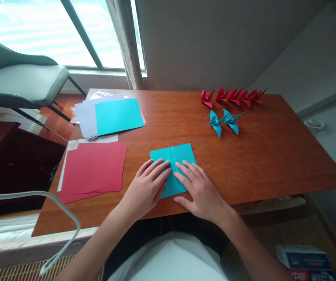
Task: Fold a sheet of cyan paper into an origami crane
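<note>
A folded turquoise paper [176,157] lies on the wooden table [273,156] near its front edge, with a crease running down its middle. My left hand [147,187] lies flat on the paper's left half, fingers stretched out. My right hand [199,189] presses flat on its right half, fingers spread. Both hands hold the paper down and grip nothing.
A stack of red sheets [93,169] lies left of the hands, and a pile of pale sheets topped by a turquoise sheet [117,115] sits behind it. Several red paper cranes [235,96] and two turquoise cranes [224,121] stand at the back right. A grey chair [21,82] is by the window.
</note>
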The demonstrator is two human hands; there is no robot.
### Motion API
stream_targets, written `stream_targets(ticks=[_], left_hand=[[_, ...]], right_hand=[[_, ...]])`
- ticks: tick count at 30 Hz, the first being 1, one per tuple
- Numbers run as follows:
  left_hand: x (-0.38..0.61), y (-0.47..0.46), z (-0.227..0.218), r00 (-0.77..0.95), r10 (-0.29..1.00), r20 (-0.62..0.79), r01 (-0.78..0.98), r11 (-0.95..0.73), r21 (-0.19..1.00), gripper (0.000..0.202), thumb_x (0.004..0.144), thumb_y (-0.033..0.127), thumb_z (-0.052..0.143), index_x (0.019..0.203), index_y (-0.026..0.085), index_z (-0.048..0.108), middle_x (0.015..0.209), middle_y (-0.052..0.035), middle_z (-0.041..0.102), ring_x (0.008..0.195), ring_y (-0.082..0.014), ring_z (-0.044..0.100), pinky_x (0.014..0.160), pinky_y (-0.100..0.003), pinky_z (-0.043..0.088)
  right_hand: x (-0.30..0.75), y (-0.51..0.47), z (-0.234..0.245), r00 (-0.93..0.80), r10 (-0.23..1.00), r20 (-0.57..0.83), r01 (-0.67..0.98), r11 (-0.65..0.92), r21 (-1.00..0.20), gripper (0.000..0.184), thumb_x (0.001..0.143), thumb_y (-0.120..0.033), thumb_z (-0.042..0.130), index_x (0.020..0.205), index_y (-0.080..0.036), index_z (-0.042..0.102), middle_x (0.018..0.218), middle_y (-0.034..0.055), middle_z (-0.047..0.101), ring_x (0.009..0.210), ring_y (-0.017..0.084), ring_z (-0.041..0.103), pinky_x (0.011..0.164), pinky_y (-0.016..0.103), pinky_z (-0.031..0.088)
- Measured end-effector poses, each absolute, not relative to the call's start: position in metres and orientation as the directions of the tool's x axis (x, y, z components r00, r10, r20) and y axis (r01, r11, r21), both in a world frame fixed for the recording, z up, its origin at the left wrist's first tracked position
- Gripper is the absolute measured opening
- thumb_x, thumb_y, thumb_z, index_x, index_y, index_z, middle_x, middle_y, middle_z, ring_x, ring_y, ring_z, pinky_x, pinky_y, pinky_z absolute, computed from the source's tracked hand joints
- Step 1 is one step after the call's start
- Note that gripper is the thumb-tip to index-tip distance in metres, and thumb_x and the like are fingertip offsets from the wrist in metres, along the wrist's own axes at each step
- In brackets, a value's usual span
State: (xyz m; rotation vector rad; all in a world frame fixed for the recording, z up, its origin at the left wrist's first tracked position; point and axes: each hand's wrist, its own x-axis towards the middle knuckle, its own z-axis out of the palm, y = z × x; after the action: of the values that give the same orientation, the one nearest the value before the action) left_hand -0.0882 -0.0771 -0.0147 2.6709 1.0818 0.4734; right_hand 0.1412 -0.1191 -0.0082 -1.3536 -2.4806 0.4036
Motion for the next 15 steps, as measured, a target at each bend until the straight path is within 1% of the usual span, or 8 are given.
stream_targets(ticks=[6, 10, 15], left_hand=[[-0.092, -0.077, -0.010, 0.720, 0.663, 0.204, 0.591, -0.741, 0.319, 0.039, 0.100, 0.022, 0.049, 0.136, 0.018, 0.060, 0.150, -0.0090, 0.056, 0.143, -0.0280, 0.047, 0.118, -0.051, 0.038], [-0.093, -0.086, -0.005, 0.736, 0.644, 0.208, 0.569, -0.756, 0.325, 0.036, 0.100, 0.021, 0.049, 0.133, 0.018, 0.063, 0.148, -0.0088, 0.058, 0.140, -0.0268, 0.050, 0.116, -0.050, 0.041], [-0.095, -0.092, -0.002, 0.725, 0.649, 0.231, 0.561, -0.750, 0.350, 0.032, 0.099, 0.019, 0.051, 0.127, 0.018, 0.066, 0.142, -0.0099, 0.063, 0.130, -0.0254, 0.059, 0.112, -0.047, 0.045]], right_hand=[[0.160, -0.128, -0.010, -0.592, 0.802, 0.084, 0.735, 0.580, -0.351, 0.062, 0.093, -0.045, 0.062, 0.147, -0.017, 0.050, 0.164, 0.0112, 0.036, 0.152, 0.033, 0.028, 0.122, 0.059, 0.028], [0.167, -0.143, -0.012, -0.639, 0.764, 0.092, 0.696, 0.625, -0.354, 0.062, 0.091, -0.045, 0.064, 0.146, -0.017, 0.052, 0.162, 0.0117, 0.039, 0.151, 0.034, 0.030, 0.121, 0.061, 0.029], [0.178, -0.151, -0.006, -0.666, 0.737, 0.117, 0.658, 0.654, -0.374, 0.040, 0.096, -0.026, 0.060, 0.135, -0.021, 0.061, 0.151, 0.0081, 0.056, 0.144, 0.029, 0.044, 0.119, 0.055, 0.034]])
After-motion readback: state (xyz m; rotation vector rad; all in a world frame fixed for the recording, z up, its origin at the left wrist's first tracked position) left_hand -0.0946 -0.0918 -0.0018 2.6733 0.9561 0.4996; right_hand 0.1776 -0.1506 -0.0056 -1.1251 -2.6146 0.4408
